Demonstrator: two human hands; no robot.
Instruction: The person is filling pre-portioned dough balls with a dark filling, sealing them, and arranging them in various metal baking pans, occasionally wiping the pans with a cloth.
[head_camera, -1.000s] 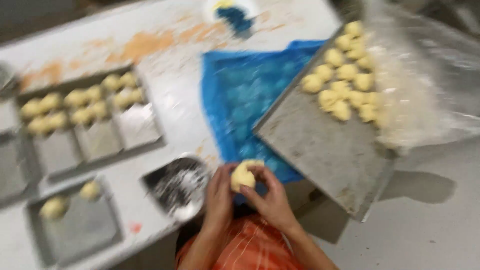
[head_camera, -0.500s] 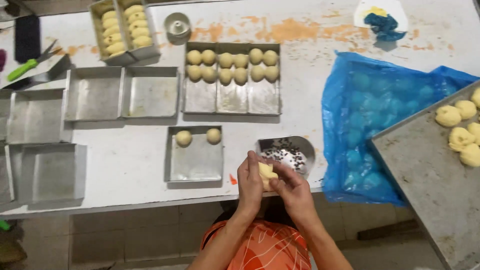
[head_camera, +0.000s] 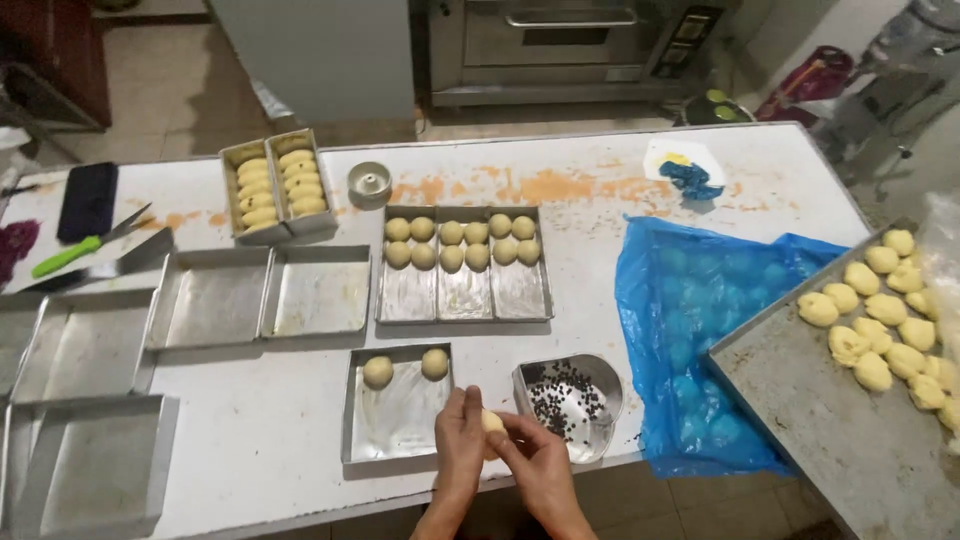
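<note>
Counter (head_camera: 250, 440): white, orange-stained along the far edge; bare room left of the hands on the near edge and at the far right corner

Large baking sheet (head_camera: 830, 420): tilted off the right edge, raw dough pieces (head_camera: 880, 320) clustered on its far end

Blue plastic sheet (head_camera: 690, 330): spread at the right, running under the baking sheet and over the near edge

Empty square tins (head_camera: 210, 300): two side by side left of centre, more stacked toward the left edge and near left corner

Triple tin (head_camera: 465, 290): centre, two rows of dough balls (head_camera: 462, 243) at its far end

Double loaf tin (head_camera: 275, 185): far left, filled with shaped rolls

Square tin (head_camera: 400, 415): near edge, two dough balls (head_camera: 406, 367) at its far side, remainder bare

Metal bowl (head_camera: 570, 400): near edge, just right of the hands, holding dark chips (head_camera: 565, 392)

Small ring mould (head_camera: 369, 183): far edge, beside the loaf tin

Green-handled knife (head_camera: 75, 250) and dark flat object (head_camera: 88, 200): far left corner

Left hand (head_camera: 460, 445), right hand (head_camera: 538, 460): at the near edge, fingers curled narrowly together around one dough ball (head_camera: 491, 421), between square tin and bowl
</note>
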